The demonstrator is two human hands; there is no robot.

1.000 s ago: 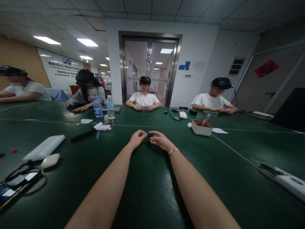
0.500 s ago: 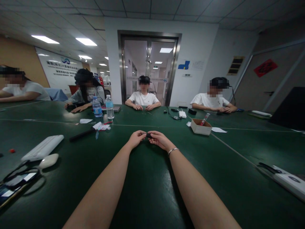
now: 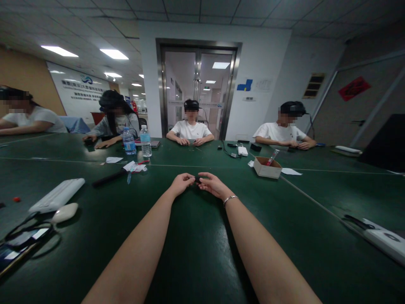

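Observation:
Above the middle of the green table, my two hands are held close together. My right hand (image 3: 212, 185) has its thumb and fingers closed around a small black object (image 3: 197, 180); it is too small and partly covered to name. Thumb and fingertips of my left hand (image 3: 183, 185) are pinched together at the left end of that same object. A silver bracelet (image 3: 230, 200) circles my right wrist.
Left lie a white power bank (image 3: 57, 195), a white mouse (image 3: 65, 213), a phone (image 3: 25, 245) and a dark stick (image 3: 109, 177). Ahead are two bottles (image 3: 146, 141) and a small box (image 3: 267, 167). A white device (image 3: 384, 238) lies right. Several people sit opposite.
The fingers of my right hand have shifted slightly on the black object, with the index finger raised a little. My left hand stays almost in place.

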